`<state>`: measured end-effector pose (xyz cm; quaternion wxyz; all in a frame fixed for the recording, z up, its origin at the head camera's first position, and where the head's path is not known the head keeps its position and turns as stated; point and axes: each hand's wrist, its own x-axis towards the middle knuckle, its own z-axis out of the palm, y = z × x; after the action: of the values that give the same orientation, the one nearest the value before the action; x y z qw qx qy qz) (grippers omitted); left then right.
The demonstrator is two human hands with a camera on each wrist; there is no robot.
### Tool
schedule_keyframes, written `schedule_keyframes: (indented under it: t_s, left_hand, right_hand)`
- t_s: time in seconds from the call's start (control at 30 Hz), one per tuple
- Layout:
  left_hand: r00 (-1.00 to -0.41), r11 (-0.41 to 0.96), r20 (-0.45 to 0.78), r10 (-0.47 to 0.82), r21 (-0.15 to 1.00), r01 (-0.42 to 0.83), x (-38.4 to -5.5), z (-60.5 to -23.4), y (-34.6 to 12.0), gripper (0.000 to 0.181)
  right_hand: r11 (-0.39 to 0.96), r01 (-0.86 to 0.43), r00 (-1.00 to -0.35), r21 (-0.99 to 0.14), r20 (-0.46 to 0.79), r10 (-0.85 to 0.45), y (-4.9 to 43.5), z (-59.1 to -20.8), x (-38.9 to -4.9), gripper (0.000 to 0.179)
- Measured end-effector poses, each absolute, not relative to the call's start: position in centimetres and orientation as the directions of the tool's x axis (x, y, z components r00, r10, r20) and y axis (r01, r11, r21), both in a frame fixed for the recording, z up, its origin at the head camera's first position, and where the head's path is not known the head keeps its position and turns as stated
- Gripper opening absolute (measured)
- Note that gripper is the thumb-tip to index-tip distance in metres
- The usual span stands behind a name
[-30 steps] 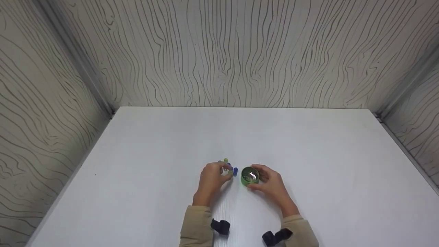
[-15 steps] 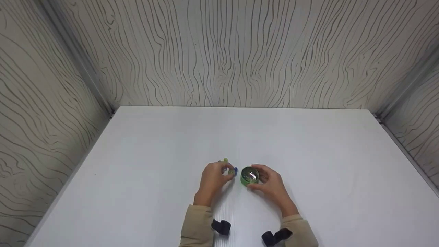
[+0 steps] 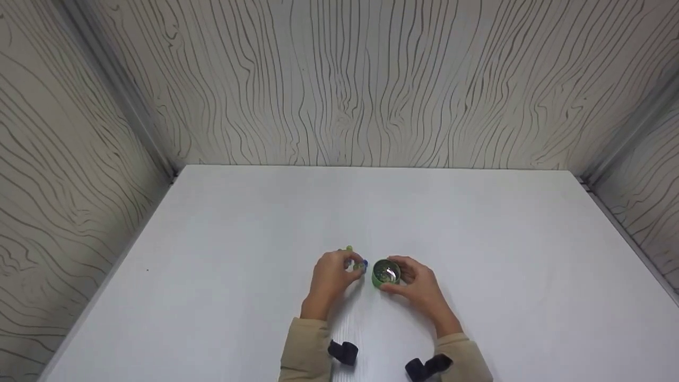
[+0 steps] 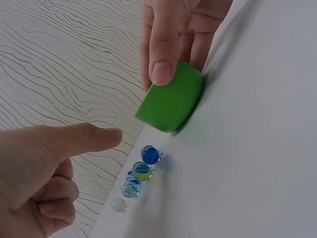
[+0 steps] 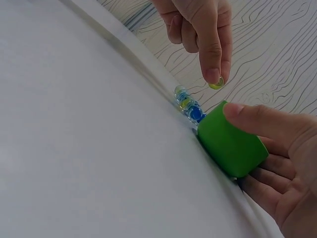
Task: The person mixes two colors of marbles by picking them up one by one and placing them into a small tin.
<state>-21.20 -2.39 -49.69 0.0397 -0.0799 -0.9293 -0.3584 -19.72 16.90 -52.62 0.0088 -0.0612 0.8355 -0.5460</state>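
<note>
My right hand [image 3: 421, 286] holds a small green bowl [image 4: 171, 101] on the white table, thumb on the near side and fingers round the far side. The bowl's mouth faces up, and shiny round shapes show inside it in the head view. To the left, my left hand [image 3: 329, 276] pinches a yellow-green glass marble [image 5: 216, 83] between thumb and index finger, seen in the right wrist view just above the table. Several clear marbles with blue and yellow swirls, such as the blue marble [image 4: 150, 154], lie in a loose row between this hand and the bowl.
The white table [image 3: 238, 223] stretches out around both hands. Wood-grain patterned panels [image 3: 339, 79] rise behind it and along both sides. Each sleeve carries a black wrist mount [image 3: 345, 352].
My left fingertips have shifted slightly right over the marbles, and fewer of the blue ones show in the head view. My right hand and the bowl stay almost still.
</note>
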Motion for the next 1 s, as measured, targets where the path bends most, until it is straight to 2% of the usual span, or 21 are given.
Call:
schedule_keyframes:
  t_s: [0.57, 1.0]
  left_hand:
    - [-0.959, 0.738, 0.209, 0.193, 0.613, 0.282, -21.1, -49.8, -2.1, 0.015]
    - [-0.962, 0.708, 0.142, 0.232, 0.654, 0.267, -21.0, -49.5, -1.3, 0.015]
  right_hand:
    - [0.387, -0.102, -0.991, -0.917, 0.061, -0.117, 16.9, -53.1, -20.0, 0.058]
    - [0.378, -0.104, -0.991, -0.920, 0.063, -0.120, 17.0, -53.0, -20.0, 0.058]
